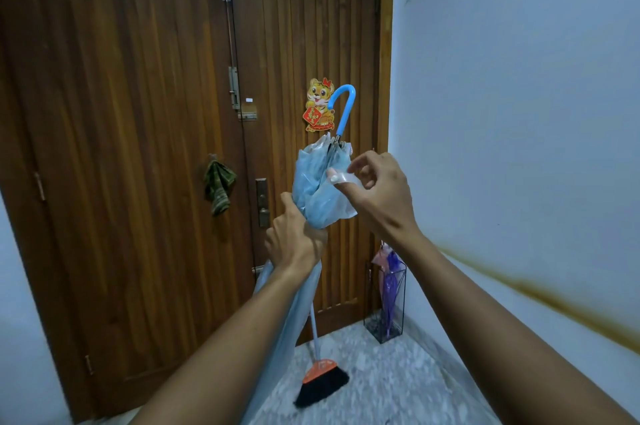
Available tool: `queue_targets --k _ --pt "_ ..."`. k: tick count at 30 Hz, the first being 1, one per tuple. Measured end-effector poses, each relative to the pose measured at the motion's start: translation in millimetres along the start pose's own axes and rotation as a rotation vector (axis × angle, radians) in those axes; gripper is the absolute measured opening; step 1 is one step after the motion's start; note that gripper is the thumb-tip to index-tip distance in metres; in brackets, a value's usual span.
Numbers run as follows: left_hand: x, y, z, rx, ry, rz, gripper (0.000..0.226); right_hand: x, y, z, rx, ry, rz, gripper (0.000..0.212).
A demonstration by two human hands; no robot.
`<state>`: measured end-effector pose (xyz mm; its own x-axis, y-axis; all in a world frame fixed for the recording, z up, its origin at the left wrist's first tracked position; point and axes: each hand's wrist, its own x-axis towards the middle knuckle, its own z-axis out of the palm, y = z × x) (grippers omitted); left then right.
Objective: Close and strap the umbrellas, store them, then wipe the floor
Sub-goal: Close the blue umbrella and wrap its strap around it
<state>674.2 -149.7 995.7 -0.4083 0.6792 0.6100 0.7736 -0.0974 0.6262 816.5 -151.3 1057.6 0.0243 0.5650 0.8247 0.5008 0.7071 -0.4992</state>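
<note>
A folded light-blue umbrella (313, 189) stands upright in front of me, its blue hooked handle (344, 102) at the top. My left hand (294, 241) is clenched around the gathered canopy at its middle. My right hand (377, 189) pinches the umbrella's clear strap (341, 177) beside the upper canopy, pulled out to the right. A purple and pink umbrella (389, 282) stands closed in a black wire stand (385, 303) in the corner by the door.
A wooden double door (138, 147) fills the view ahead, with a green cloth (218, 187) hanging on it. A broom (322, 379) with an orange head leans near the door on the speckled floor (381, 386). A white wall runs along the right.
</note>
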Motion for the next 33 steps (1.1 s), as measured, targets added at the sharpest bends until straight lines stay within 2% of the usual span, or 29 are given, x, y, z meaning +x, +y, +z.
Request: queue_targets --k 2,5,9,11,13,16,20,23,27,31,33 --pt "1.1 1.7 0.5 0.048 0.019 -0.017 0.056 -2.7 -4.0 -0.4 0.081 -0.106 0.007 0.05" --pt "5.0 4.1 0.4 0.104 0.025 -0.049 0.072 -4.2 -8.1 -0.2 0.262 -0.269 0.054 0.048" --pt "10.6 3.7 -0.4 0.177 0.03 -0.07 0.085 2.2 -18.5 -4.1 0.536 -0.464 0.231 0.046" --pt "11.9 5.3 0.0 0.215 0.024 -0.073 0.083 3.2 -19.5 -2.4 0.444 -0.45 0.322 0.054" --pt "11.6 9.2 0.3 0.258 0.009 -0.072 0.082 1.9 -16.0 3.8 0.296 -0.397 0.368 0.047" --pt "8.1 15.4 2.2 0.315 -0.002 -0.049 0.076 0.1 -7.6 13.9 0.135 -0.328 0.35 0.033" --pt "6.4 16.8 4.0 0.347 0.026 0.007 0.073 2.1 3.5 22.1 -0.047 -0.296 0.375 0.037" --pt "7.4 15.9 4.7 0.346 0.027 0.022 0.075 3.1 9.1 20.9 0.018 -0.289 0.399 0.033" --pt "10.5 12.2 6.2 0.333 0.014 -0.03 0.079 -3.2 -0.7 12.5 0.131 -0.284 0.29 0.037" --pt "19.5 6.6 5.7 0.203 0.034 -0.153 0.079 -15.2 1.9 7.6 0.22 -0.218 0.1 0.02" --pt "24.2 5.0 3.6 0.115 0.042 -0.209 0.081 -22.0 9.4 7.5 0.189 -0.219 0.066 0.019"
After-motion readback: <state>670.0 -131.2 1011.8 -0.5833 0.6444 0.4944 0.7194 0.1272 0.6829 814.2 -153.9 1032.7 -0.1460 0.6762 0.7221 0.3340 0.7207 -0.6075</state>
